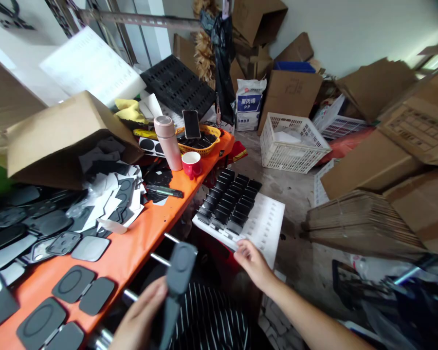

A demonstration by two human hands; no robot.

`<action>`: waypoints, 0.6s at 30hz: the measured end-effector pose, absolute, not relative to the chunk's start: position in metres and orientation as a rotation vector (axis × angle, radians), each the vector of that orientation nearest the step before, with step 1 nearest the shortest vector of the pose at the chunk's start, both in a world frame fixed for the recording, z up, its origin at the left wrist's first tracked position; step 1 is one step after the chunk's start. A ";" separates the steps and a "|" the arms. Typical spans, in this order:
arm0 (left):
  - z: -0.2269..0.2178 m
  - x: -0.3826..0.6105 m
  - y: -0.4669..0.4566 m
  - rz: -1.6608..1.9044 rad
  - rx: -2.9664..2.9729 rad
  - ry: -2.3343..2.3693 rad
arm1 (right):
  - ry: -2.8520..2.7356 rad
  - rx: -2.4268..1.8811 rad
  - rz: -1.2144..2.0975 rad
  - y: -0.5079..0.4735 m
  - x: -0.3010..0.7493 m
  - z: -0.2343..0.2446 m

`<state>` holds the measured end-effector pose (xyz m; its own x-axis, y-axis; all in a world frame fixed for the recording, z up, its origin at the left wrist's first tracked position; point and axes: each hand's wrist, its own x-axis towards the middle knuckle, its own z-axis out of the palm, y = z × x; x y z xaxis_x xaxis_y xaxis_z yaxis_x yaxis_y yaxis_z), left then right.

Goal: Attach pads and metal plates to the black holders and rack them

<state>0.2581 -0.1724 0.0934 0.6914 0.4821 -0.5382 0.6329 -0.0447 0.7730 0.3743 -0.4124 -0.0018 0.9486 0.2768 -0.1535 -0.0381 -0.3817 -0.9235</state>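
Observation:
My left hand (140, 316) is closed on a dark grey folding pad part (177, 277), held upright over my lap near the table's front edge. My right hand (251, 260) reaches forward to the near edge of a white foam tray (268, 226); its fingers are pinched together at a small dark piece that I cannot name. Rows of several black parts (229, 197) fill the tray's left half. More grey pads (73, 287) lie flat on the orange table (131, 250) to my left.
An open cardboard box (58, 141) spilling parts, a pink bottle (168, 143), a red mug (191, 164) and a yellow basket (204, 141) with a phone stand on the table. A white crate (292, 141), flattened cardboard (361, 223) and boxes crowd the floor at right.

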 end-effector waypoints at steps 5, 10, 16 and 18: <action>0.066 0.293 -0.237 -0.721 1.049 0.456 | -0.207 -1.260 0.888 -0.401 0.343 0.033; 0.028 0.282 -0.225 -0.633 1.128 0.584 | 0.052 -1.508 0.468 -0.419 0.391 0.021; 0.023 0.243 -0.177 -0.377 1.245 0.726 | -0.149 -2.235 0.128 -0.418 0.422 -0.010; 0.037 0.230 -0.167 -0.278 1.281 0.786 | -0.248 -2.378 0.092 -0.413 0.418 -0.017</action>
